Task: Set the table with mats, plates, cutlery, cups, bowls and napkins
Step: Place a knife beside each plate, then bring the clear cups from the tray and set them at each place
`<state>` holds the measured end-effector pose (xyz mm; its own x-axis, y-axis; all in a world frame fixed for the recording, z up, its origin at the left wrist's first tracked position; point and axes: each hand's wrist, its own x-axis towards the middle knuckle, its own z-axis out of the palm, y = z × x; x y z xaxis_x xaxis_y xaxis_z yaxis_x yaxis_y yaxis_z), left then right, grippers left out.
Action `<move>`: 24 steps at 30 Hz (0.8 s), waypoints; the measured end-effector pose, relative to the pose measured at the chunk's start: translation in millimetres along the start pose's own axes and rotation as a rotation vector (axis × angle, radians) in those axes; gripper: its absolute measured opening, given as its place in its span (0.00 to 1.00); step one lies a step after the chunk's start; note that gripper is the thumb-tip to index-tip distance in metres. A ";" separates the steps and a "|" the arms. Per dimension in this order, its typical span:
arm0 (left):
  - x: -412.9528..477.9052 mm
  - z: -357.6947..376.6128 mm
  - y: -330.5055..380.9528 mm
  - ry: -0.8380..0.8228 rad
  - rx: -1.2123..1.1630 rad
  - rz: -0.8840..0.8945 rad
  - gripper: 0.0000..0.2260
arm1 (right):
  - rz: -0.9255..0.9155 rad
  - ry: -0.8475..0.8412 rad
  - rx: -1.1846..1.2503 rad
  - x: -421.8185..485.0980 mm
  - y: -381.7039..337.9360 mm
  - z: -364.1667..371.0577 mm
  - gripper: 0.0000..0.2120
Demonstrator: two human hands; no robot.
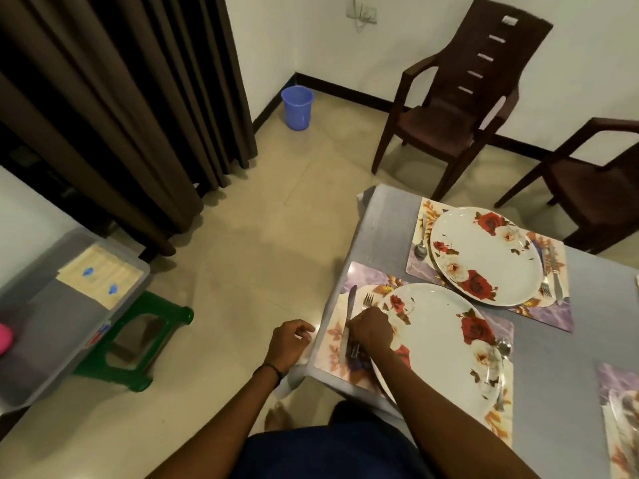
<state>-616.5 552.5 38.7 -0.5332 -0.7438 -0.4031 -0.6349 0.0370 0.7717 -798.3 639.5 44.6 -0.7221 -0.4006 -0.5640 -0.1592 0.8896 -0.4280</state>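
A grey table [383, 229] carries floral mats. The near mat [332, 337] bears a white rose-patterned plate [439, 344], a knife [349, 312] and a fork [367, 300] on its left, and a spoon [503, 347] on its right. My right hand [371, 330] rests on the mat's left part, fingers curled over the fork's handle beside the knife. Off the table's corner, my left hand [288, 342] hovers with loosely curled fingers and holds nothing. The far mat [428, 209] holds a second plate [484, 254], a spoon [421, 248], plus a fork and knife [555, 274].
A third mat [615, 378] with a plate edge shows at the right border. Two brown plastic chairs [460, 98] stand behind the table. At left, a grey storage box [52, 326] sits on a green stool [138, 344]. A blue bucket [296, 107] stands by dark curtains.
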 end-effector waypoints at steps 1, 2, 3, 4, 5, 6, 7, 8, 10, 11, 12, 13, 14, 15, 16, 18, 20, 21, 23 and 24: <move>4.7 -3.8 -1.4 -0.011 0.003 0.002 0.09 | 0.014 0.033 -0.023 -1.6 -0.8 2.5 0.05; 7.0 -4.5 -2.1 -0.024 0.004 -0.001 0.09 | 0.021 0.044 -0.031 -6.0 -1.1 2.0 0.06; 9.1 -3.1 -2.2 -0.038 0.003 -0.004 0.09 | 0.016 0.043 -0.028 -10.9 -1.2 0.7 0.05; 9.7 -1.7 -0.4 -0.054 0.007 -0.001 0.09 | 0.013 0.035 -0.015 -15.9 -1.1 -0.9 0.04; 10.8 -1.5 3.1 -0.074 0.015 0.007 0.09 | 0.013 0.031 -0.001 -18.4 -0.7 -1.7 0.04; 12.4 -2.0 7.0 -0.088 0.023 0.019 0.09 | 0.009 0.035 0.013 -18.8 -0.3 -2.1 0.04; 15.5 -3.1 10.7 -0.095 0.028 0.030 0.08 | 0.002 0.040 0.027 -17.6 1.1 -2.2 0.06; 18.4 -4.7 14.2 -0.095 0.022 0.038 0.08 | 0.001 0.043 0.042 -14.1 2.9 -1.9 0.07; 22.0 -9.4 22.6 -0.088 0.002 0.032 0.08 | -0.011 0.056 0.058 -9.4 4.8 -4.1 0.08; 24.4 -12.2 26.2 -0.080 -0.008 0.025 0.08 | -0.024 0.058 0.078 -8.8 4.4 -5.4 0.09; 27.9 -15.1 28.9 -0.072 -0.013 0.025 0.08 | -0.044 0.063 0.121 -9.9 1.4 -7.2 0.09; 31.5 -17.7 31.0 -0.066 -0.016 0.028 0.08 | -0.061 0.075 0.161 -12.0 -2.1 -8.7 0.08; 34.4 -20.0 32.8 -0.063 -0.020 0.033 0.09 | -0.090 0.093 0.190 -12.9 -5.2 -8.7 0.07; 36.9 -20.7 35.6 -0.058 -0.025 0.040 0.10 | -0.119 0.108 0.205 -14.4 -8.9 -9.9 0.05; 39.0 -20.6 38.2 -0.054 -0.034 0.045 0.11 | -0.146 0.115 0.215 -14.8 -13.0 -10.0 0.04; 37.1 -22.4 41.8 -0.040 -0.081 0.028 0.11 | -0.181 0.098 0.235 -17.0 -26.0 -7.2 0.03; 32.6 -30.9 42.4 -0.019 -0.114 -0.001 0.10 | -0.229 0.057 0.259 -21.4 -44.6 0.8 0.04; 30.9 -37.6 40.3 0.000 -0.126 -0.008 0.10 | -0.259 0.028 0.260 -23.3 -54.3 6.4 0.04; 26.9 -56.4 30.3 0.068 -0.143 -0.012 0.08 | -0.342 -0.049 0.246 -25.5 -75.6 22.8 0.05; 25.3 -65.2 24.8 0.105 -0.144 -0.019 0.08 | -0.380 -0.078 0.243 -24.4 -84.0 31.4 0.07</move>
<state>-609.2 491.1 79.7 -0.4556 -0.8093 -0.3707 -0.5537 -0.0684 0.8299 -746.2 567.6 72.1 -0.5888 -0.7122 -0.3822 -0.2340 0.6028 -0.7628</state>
